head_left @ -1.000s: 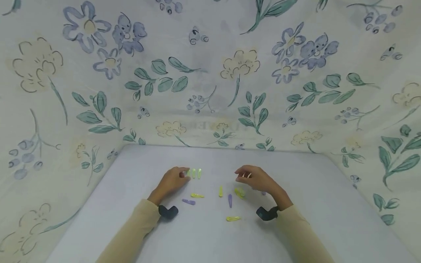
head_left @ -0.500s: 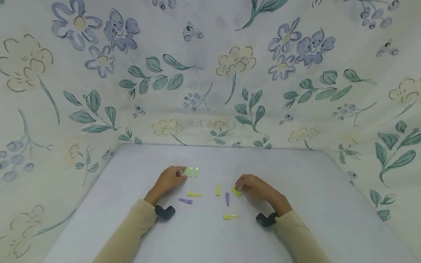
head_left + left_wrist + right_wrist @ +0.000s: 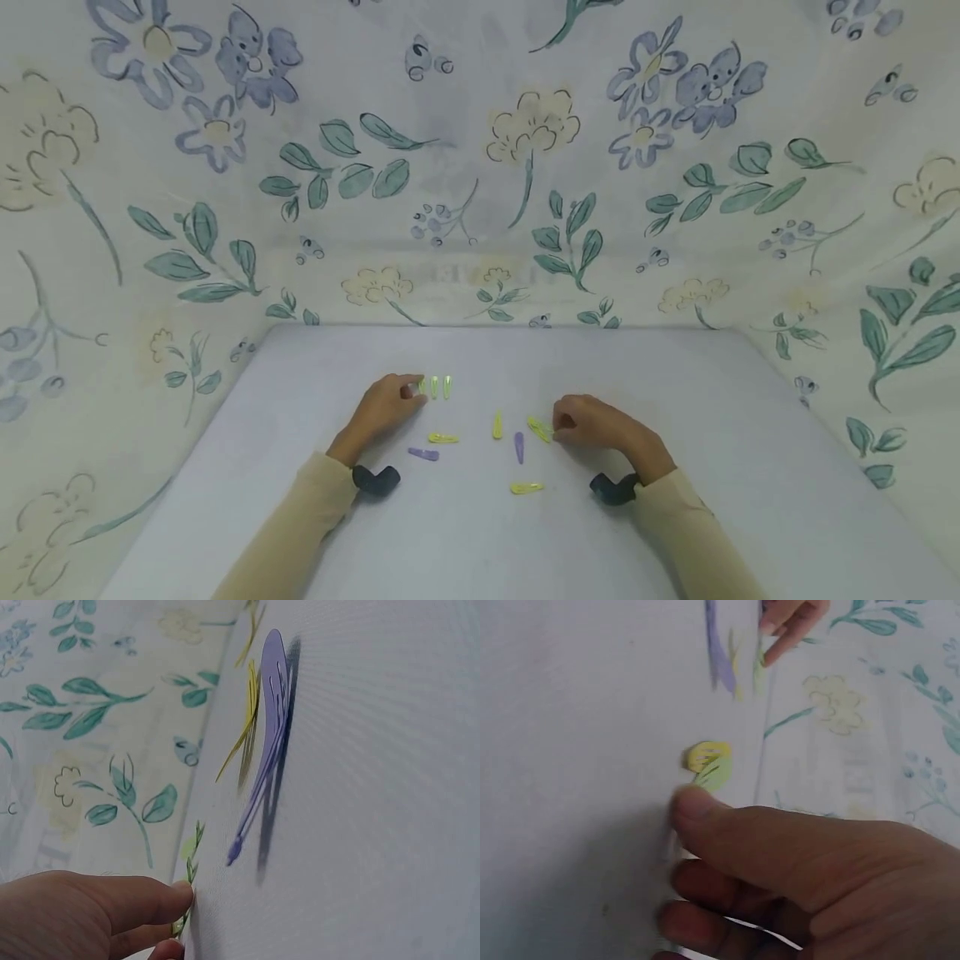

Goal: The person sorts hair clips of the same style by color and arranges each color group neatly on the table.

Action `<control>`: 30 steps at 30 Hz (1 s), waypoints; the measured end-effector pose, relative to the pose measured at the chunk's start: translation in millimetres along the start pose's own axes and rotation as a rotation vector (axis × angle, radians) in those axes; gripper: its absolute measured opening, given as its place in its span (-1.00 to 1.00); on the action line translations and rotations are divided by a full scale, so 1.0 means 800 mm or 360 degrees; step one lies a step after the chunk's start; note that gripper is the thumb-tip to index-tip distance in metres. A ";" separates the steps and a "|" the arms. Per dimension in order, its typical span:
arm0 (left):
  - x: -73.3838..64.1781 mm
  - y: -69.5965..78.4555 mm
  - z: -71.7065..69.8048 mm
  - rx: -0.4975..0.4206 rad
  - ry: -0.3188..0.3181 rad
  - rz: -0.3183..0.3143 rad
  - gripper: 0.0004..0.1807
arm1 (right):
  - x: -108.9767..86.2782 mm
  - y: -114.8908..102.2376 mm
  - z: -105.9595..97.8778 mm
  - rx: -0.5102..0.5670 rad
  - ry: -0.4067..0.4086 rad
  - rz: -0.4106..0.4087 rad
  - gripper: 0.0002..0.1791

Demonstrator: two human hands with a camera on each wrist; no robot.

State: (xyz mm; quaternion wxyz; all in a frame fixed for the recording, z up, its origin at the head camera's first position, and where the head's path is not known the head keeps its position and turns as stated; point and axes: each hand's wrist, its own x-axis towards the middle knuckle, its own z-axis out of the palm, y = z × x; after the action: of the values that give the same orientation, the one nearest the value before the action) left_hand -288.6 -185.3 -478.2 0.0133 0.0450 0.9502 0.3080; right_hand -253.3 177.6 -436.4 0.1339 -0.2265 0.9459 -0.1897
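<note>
My left hand [image 3: 386, 408] rests at the left end of a row of three green snap hair clips, thumb and index finger pinching the outermost clip [image 3: 422, 386] at its ends. The other two green clips [image 3: 441, 387] stand beside it, parallel. On the right, my right hand [image 3: 596, 423] is low over the table; in the right wrist view its thumb and finger pinch a green hair clip [image 3: 715, 774], the far end of which overlaps a yellow hair clip [image 3: 699, 755]. The thumb hides the rest of that green clip.
Between the hands lie an upright yellow clip [image 3: 497, 426] and a purple clip [image 3: 519, 447]. A yellow clip [image 3: 444, 438] and a purple clip [image 3: 423, 454] lie near the left wrist. Another yellow clip [image 3: 527, 488] is nearer the front. Floral cloth [image 3: 465, 183] surrounds the white table [image 3: 450, 533].
My right hand has come down to the yellow and green clips, then shifted slightly right. The left hand stays at the row. The head view has shifted a little.
</note>
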 end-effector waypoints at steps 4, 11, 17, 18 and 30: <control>-0.001 0.005 0.000 -0.0027 0.0008 0.0030 -0.49 | -0.008 0.002 -0.007 0.0034 -0.0092 -0.0038 -0.90; -0.004 0.000 0.009 -0.0006 0.0019 -0.0058 -0.47 | 0.000 0.008 -0.005 0.0131 0.0015 -0.0045 -0.84; -0.007 0.004 0.003 -0.0021 0.0028 -0.0033 -0.48 | 0.004 0.007 0.000 0.0137 0.0049 -0.0085 -0.47; -0.007 0.005 0.002 -0.0022 0.0031 -0.0027 -0.49 | 0.004 0.008 0.000 0.0126 0.0051 -0.0098 -0.45; -0.005 0.003 0.000 -0.0025 0.0007 -0.0032 -0.48 | 0.002 0.011 0.002 0.0151 0.0031 -0.0174 -0.56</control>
State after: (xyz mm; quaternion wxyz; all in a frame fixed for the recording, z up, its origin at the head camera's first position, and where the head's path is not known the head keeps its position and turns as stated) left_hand -284.6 -184.1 -476.8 0.0146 0.0346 0.9482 0.3154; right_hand -257.9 183.7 -441.5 0.1247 -0.2693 0.9234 -0.2434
